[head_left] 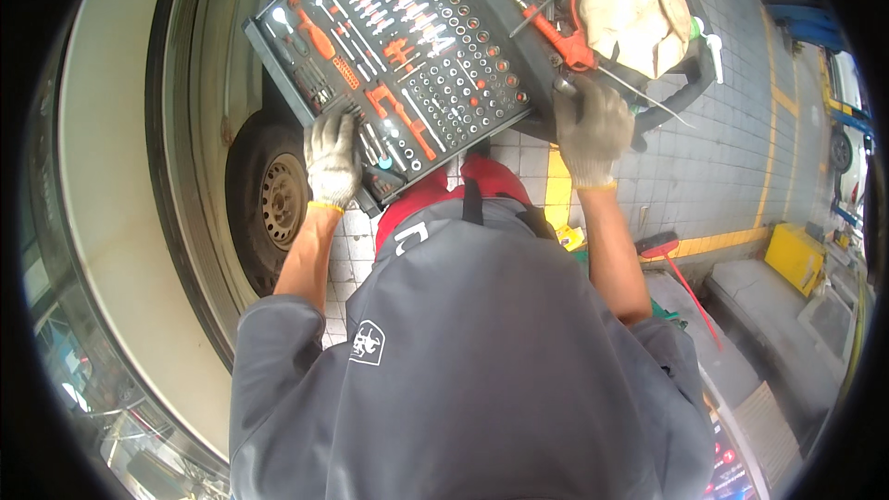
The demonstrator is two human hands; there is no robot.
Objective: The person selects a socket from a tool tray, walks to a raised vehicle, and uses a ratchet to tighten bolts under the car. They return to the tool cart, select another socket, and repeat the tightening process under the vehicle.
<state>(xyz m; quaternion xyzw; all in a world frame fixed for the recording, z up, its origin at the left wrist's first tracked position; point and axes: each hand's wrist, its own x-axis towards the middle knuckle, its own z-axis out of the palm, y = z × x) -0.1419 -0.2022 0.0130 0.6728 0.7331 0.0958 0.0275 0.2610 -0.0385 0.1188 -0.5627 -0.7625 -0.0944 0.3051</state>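
Dark grey fabric jacket [500, 343] of the wearer, foreground. Beyond it, an open black tool drawer [281, 76] with rows of silver metal sockets [482, 37] and orange-handled tools [317, 35]. Left hand [331, 153], in a pale knitted glove [333, 183]: fingers over the drawer's left edge; grip cannot be told. Right hand [591, 130], likewise gloved: fingers bent beside an orange pistol-shaped tool [572, 48]; grip likewise uncertain.

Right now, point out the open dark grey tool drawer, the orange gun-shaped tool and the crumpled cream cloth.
Open dark grey tool drawer [281, 72], head view: its left rim.
Orange gun-shaped tool [575, 50], head view: its body.
Crumpled cream cloth [635, 11], head view: its middle.
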